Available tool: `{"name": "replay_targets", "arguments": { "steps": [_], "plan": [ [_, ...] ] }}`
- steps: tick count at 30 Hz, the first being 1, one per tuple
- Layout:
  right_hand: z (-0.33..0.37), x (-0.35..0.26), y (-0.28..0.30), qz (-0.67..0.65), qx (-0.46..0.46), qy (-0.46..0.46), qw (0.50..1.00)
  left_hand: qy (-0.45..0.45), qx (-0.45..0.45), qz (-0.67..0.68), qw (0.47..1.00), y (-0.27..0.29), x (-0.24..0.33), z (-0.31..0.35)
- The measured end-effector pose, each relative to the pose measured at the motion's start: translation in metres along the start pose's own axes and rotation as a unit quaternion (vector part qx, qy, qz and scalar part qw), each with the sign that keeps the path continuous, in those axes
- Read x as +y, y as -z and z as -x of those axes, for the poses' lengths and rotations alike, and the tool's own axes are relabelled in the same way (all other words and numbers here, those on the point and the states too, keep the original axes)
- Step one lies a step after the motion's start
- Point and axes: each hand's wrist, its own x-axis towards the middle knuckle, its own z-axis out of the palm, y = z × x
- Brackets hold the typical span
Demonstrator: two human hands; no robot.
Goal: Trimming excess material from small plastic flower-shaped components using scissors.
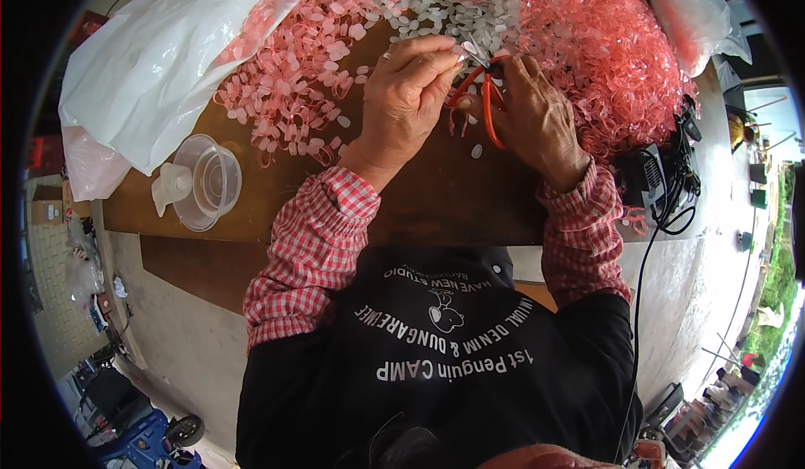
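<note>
Over the middle of the table, my right hand is wrapped around small orange-handled snips. The metal tips of the snips point up and left, toward my other hand's fingertips. Just left of them, my left hand pinches a small clear plastic piece, partly hidden by the fingers. Right of my hands rises a large pile of pink translucent plastic pieces. A flatter spread of flat-ended pink pieces lies to the left. Beyond my fingers are many loose whitish oval pieces.
A white plastic bag covers the far left. Near it stand a clear round tub and a crumpled whitish item. A small dark device with black cables sits on the right; another clear bag holds pink pieces.
</note>
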Motion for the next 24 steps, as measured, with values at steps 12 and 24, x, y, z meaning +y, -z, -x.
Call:
{"name": "replay_targets", "arguments": {
  "steps": [12, 24],
  "plan": [
    [0.003, -0.002, -0.004, 0.024, -0.027, -0.032, 0.999, 0.078, 0.018, 0.090, 0.993, 0.002, -0.002, 0.000],
    [-0.001, -0.007, 0.002, 0.001, -0.056, -0.044, 0.997, 0.092, 0.000, 0.177, 0.980, -0.005, -0.007, 0.006]
  ]
}}
